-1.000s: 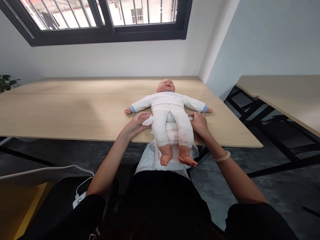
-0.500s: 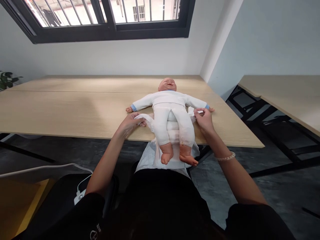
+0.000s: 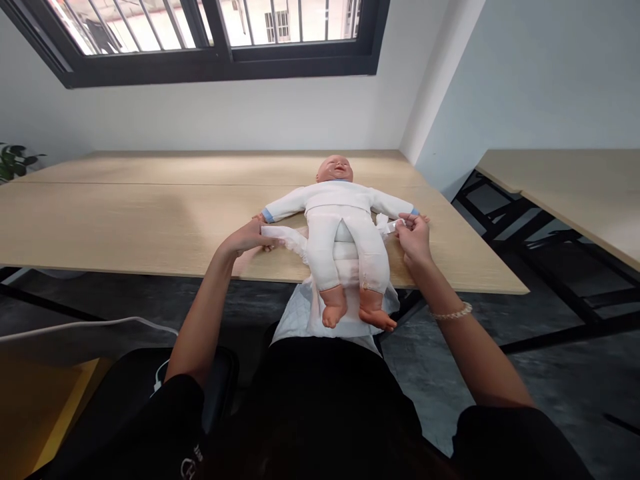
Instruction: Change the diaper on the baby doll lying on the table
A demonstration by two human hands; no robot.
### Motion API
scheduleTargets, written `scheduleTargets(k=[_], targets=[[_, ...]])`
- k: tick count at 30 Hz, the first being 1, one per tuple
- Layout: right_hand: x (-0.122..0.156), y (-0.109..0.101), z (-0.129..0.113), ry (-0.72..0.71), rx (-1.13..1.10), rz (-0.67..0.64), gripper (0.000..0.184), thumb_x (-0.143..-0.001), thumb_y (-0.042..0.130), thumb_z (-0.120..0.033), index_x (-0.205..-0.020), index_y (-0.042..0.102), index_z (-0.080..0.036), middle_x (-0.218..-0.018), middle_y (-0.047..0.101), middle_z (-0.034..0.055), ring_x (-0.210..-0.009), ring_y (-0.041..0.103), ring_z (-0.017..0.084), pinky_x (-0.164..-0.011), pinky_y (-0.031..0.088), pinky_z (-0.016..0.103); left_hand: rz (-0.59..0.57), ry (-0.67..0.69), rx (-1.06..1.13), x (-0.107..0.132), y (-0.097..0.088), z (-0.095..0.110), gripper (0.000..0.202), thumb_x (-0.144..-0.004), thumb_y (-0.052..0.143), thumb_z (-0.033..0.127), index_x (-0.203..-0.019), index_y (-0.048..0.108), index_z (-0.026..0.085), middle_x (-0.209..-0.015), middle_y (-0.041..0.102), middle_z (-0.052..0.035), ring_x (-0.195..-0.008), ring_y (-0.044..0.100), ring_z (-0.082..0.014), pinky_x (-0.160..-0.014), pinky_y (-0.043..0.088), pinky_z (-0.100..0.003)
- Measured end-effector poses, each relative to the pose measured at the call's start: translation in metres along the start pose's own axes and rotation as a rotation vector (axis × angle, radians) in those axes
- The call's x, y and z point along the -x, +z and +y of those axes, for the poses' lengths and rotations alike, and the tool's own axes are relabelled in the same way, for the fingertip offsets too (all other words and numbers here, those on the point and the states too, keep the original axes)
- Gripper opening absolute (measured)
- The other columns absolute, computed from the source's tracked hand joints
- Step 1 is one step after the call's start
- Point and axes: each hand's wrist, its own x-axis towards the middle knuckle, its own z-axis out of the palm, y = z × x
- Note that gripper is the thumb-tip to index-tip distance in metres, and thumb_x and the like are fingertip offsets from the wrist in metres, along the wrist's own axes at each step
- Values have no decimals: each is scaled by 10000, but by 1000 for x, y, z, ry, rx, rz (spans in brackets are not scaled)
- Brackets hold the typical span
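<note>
A baby doll in a white suit with blue cuffs lies on its back on the table, its bare feet past the front edge. Under its hips is a white diaper, whose front part hangs over the edge between the doll's legs and my body. My left hand is closed on the diaper's left side wing, which is stretched out sideways. By the doll's right-side hand, my right hand pinches the tab at the diaper's other wing between thumb and fingers.
The light wooden table stands against the wall below a barred window. A second table is on the right. At the lower left are a black chair, a yellow box-like object and a white cable.
My left hand has moved left, drawing the wing out straighter. My right hand has shifted slightly right with the tab. The doll has stayed put.
</note>
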Motion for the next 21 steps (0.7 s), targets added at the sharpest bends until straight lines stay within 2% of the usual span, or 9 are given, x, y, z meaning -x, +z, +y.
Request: scheduleTargets(k=[3,6,9,12,15,16,18,20,21], targets=[[2,-1,-1,7,9,-21,215,-765,619,-352,-934,567,-230,-969,633,56,-909,640,222,-952,545,456,110,43,-268,-13,-5,-10,93,-655,744,165,-745,733,147,-620,626,-11,-596,524,-138,-576,408,-249],[2,-2,-1,-23,38,-24,205,-787,600,-337,-953,565,-220,-979,617,63,-938,633,227,-973,529,456,271,107,-465,-27,-6,-25,127,-654,638,121,-743,724,154,-695,677,-31,-697,577,-176,-674,429,-270],[-1,-4,0,-68,97,10,166,-792,565,-278,-944,534,-221,-1020,600,68,-955,615,216,-1001,515,447,369,125,-544,-35,-3,-34,168,-654,599,63,-754,686,167,-724,659,-43,-784,587,-220,-765,425,-311],[-2,-6,-3,-112,176,70,181,-778,542,-227,-955,505,-225,-1101,577,90,-946,598,210,-1012,509,453,480,126,-653,-30,4,-33,234,-677,583,28,-835,665,179,-808,652,-78,-902,588,-285,-848,425,-369],[7,-6,-15,-252,262,138,228,-793,562,-249,-1015,516,-221,-1187,545,123,-1058,575,245,-1058,474,477,589,193,-779,-16,18,-25,254,-770,536,44,-948,659,176,-983,668,-129,-1037,577,-327,-949,429,-425],[13,-6,-21,-300,269,143,235,-809,568,-269,-1034,522,-219,-1198,542,126,-1089,569,253,-1069,464,479,590,238,-774,-11,25,-23,246,-806,517,62,-973,657,175,-1015,670,-133,-1051,579,-323,-975,430,-434],[30,-6,-32,-354,236,101,230,-844,573,-311,-1052,536,-221,-1199,555,121,-1075,584,252,-1056,470,473,499,328,-673,-1,39,-20,202,-857,505,110,-969,658,181,-1018,682,-120,-1040,597,-303,-1005,439,-431],[51,-6,-43,-358,194,-11,210,-872,577,-344,-1043,564,-222,-1175,589,113,-1004,615,247,-1014,494,472,351,366,-540,4,50,-22,183,-854,516,126,-940,666,189,-1013,700,-101,-1037,619,-289,-1011,454,-416],[62,-7,-48,-357,196,-85,202,-889,571,-358,-1039,586,-223,-1160,611,111,-998,624,255,-1004,498,483,317,366,-482,5,54,-24,193,-846,521,124,-948,671,189,-1015,706,-95,-1045,625,-288,-1018,457,-413]])
